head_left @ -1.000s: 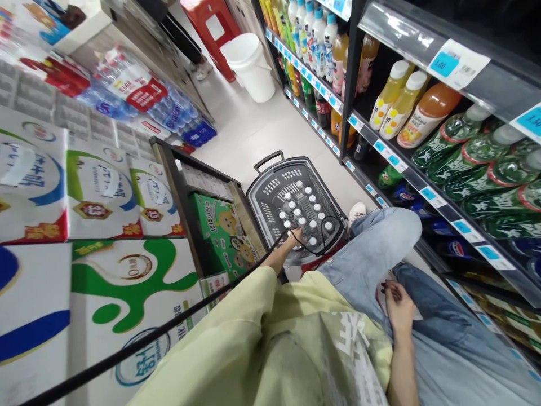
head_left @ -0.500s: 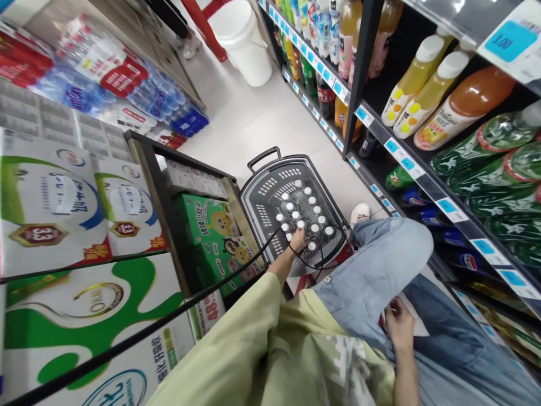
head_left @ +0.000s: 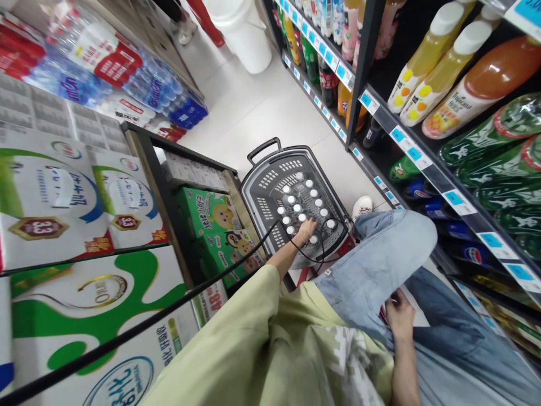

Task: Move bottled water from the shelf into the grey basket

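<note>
A black shopping basket [head_left: 270, 163] stands on the floor before my knees, holding several upright bottles with white caps [head_left: 302, 217]. My left hand [head_left: 306, 231] reaches into its near part, fingers curled down at the top of one capped bottle; that cap is mostly hidden beneath them. A thin black cord [head_left: 302, 251] loops across the wrist and over the basket. Resting on my jeans, my right hand [head_left: 399, 316] is closed on a white sheet of paper [head_left: 416, 307]. Something dark and reddish shows at its fingers, too small to name.
On the right, shelves carry juice bottles [head_left: 482, 90] and green bottles [head_left: 499, 135]. Stacked milk cartons [head_left: 46, 203] and green boxes [head_left: 215, 211] line the left. Farther off are packs of water bottles [head_left: 105, 62], a white bucket [head_left: 245, 34] and another person's shoe [head_left: 186, 31].
My left hand has shifted slightly right across the bottle tops, from one cap to a neighbouring one. My right hand stays on the paper. The view has tilted a little.
</note>
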Tool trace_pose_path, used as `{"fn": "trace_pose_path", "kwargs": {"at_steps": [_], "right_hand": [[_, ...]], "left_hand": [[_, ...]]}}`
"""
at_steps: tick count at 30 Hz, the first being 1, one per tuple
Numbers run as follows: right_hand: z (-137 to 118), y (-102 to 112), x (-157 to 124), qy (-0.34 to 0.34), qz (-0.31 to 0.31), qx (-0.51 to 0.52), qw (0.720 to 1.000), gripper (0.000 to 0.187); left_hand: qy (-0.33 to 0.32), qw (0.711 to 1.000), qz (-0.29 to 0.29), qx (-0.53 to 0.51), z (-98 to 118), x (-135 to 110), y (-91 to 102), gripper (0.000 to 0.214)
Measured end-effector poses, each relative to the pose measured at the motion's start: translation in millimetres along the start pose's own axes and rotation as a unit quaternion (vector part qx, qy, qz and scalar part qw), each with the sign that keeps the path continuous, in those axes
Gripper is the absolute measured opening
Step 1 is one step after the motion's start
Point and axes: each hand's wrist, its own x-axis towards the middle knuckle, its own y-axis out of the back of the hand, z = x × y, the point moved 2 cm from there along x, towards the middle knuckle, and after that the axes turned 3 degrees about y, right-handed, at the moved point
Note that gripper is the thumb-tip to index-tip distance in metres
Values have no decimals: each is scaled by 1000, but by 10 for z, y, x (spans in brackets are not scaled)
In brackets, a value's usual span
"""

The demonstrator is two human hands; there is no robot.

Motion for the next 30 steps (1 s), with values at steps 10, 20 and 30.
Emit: {"fn": "trace_pose_path", "kwargs": {"at_steps": [10, 20, 30], "right_hand": [[25, -16, -1, -11, -10, 9, 1000, 37], [-25, -8, -10, -15, -8, 5, 1000, 36], [16, -15, 26, -6, -14, 8, 1000, 39]], "left_hand": [[-10, 1000, 2, -4, -10, -4, 15, 26], [22, 999, 27, -29, -74, -19, 146, 22], [54, 996, 62, -43, -521, 14, 328, 45]]}}
